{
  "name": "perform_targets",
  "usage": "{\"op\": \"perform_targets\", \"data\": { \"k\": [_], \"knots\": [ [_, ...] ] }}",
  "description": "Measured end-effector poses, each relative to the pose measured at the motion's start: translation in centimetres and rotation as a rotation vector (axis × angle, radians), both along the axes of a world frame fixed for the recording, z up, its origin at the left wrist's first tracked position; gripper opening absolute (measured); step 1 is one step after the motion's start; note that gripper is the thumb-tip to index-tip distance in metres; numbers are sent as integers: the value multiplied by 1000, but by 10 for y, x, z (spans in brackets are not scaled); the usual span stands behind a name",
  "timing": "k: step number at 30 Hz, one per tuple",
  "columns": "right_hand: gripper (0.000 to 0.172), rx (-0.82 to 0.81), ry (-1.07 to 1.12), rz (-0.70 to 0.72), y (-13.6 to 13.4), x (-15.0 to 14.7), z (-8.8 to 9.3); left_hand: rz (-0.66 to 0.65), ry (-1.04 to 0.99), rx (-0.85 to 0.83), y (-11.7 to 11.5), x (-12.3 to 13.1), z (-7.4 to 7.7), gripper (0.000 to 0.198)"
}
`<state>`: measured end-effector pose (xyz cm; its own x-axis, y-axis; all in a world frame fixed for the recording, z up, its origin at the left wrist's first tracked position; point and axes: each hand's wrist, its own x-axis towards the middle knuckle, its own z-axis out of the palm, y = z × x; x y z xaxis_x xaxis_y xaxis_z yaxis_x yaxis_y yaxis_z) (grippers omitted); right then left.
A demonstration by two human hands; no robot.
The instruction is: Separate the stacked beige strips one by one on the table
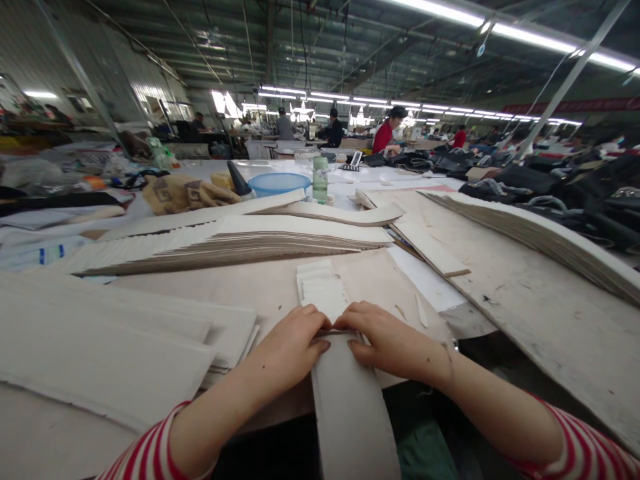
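Note:
A long cardboard strip [350, 413], pale on its upper face, runs from the table's near edge down toward my lap. My left hand [303, 337] pinches its far end from the left, thumb below and fingers above. From the right, my right hand [383, 340] grips the same end, the fingertips of both hands almost meeting. Just beyond my fingers lies a small fanned pile of pale strips [320, 283]. Whether the held strip is joined to that pile is hidden by my fingers.
A long fanned stack of strips [240, 237] lies across the table behind my hands. Large pale sheets [95, 340] are at left; a board [545, 300] with another stack [560, 233] is at right. Farther back are a blue basin [279, 181] and a green bottle [320, 179].

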<state>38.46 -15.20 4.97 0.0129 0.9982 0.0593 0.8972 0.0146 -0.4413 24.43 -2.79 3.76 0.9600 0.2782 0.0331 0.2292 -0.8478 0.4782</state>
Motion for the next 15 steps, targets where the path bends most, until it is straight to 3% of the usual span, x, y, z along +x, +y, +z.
{"op": "perform_targets", "data": {
  "k": [8,15],
  "knots": [
    [22,12,-328,59,-3,-18,-5,-9,27,186,-11,-5,-2,19],
    [14,52,-415,30,-2,-23,-8,6,-47,-102,5,-14,-4,17]
  ]
}}
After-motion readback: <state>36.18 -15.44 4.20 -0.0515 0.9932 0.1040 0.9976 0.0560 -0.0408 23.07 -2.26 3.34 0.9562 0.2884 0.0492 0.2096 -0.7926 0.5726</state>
